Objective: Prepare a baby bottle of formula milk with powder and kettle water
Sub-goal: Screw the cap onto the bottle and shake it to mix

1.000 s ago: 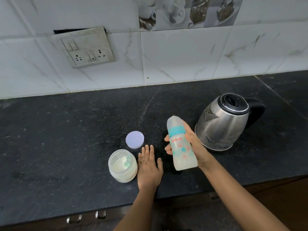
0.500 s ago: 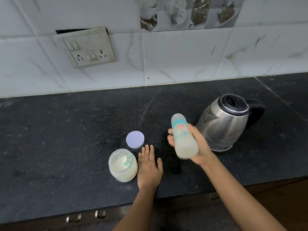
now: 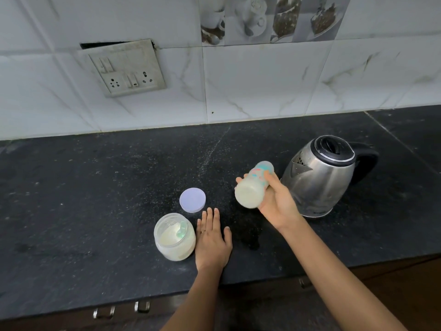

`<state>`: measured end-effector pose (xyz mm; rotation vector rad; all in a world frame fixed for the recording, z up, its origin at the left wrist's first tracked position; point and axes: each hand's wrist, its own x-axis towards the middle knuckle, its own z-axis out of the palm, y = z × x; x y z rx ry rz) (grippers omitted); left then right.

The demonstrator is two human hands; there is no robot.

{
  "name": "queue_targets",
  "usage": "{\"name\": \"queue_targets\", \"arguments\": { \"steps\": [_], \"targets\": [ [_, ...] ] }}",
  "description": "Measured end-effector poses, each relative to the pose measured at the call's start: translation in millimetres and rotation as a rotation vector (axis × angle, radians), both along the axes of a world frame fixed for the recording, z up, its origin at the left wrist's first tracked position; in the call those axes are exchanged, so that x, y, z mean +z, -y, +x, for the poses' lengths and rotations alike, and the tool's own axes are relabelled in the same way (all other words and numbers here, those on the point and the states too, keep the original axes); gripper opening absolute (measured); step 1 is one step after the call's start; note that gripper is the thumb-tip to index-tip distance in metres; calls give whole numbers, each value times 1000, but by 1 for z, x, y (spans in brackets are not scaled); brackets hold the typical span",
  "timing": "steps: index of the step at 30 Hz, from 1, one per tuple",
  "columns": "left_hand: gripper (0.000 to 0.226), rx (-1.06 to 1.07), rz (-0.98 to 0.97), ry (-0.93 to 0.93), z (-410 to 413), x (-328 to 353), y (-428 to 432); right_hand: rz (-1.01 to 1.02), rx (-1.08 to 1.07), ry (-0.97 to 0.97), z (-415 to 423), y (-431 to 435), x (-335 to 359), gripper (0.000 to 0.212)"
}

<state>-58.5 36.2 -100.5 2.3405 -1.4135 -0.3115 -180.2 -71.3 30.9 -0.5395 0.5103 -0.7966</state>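
On countertop (image 3: 95,199), front-centre: powder jar (image 3: 174,236) sitting, scoop (image 3: 181,229) lying inside. Just behind jar, slightly right: jar lid (image 3: 192,200) lying flat. Just right of jar: left hand (image 3: 213,240) resting on counter. Further right, above counter: baby bottle (image 3: 253,187) tilting in right hand (image 3: 276,201), kettle (image 3: 319,177) standing beside it. Behind, on wall, left: switch panel (image 3: 126,68) hanging.

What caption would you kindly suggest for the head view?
Right hand holds a tilted baby bottle beside the kettle; left hand rests flat by the open powder jar.
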Motion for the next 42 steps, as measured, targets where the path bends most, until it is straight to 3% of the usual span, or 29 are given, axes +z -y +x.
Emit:
{"name": "queue_targets", "arguments": {
  "steps": [3,7,11,13,16,17,20,23,27,32,36,40,42],
  "targets": [
    [80,-1,2,2,0,0,0,-97,210,-2,-8,-5,-2,88],
    [79,4,-13,-11,0,0,0,10,57,42,1,-7,1,73],
    [80,-3,7,7,0,0,1,-23,199,76,-4,-12,1,94],
    [80,-2,4,8,0,-1,1,-47,172,103,-1,-12,8,86],
    [79,2,-4,5,0,-2,1,46,51,99,1,-12,13,55],
    [79,2,-5,4,0,-2,1,41,87,103,0,-13,12,58],
    [81,-2,-5,0,0,-1,1,-45,203,80,-5,-15,6,94],
    [81,0,-14,-5,-1,0,0,45,121,109,2,-14,3,114],
    [82,-4,-6,-7,-1,1,0,27,176,100,0,-21,0,104],
    [81,-4,-21,-12,0,0,-1,91,29,153,7,-25,2,91],
    [82,-8,-15,-5,0,0,-1,-32,226,152,-1,-30,4,95],
    [80,-1,-27,-14,0,-1,0,114,23,186,5,-21,2,121],
    [80,-4,-21,-13,0,-2,0,100,87,192,-1,-23,1,115]
  ]
}}
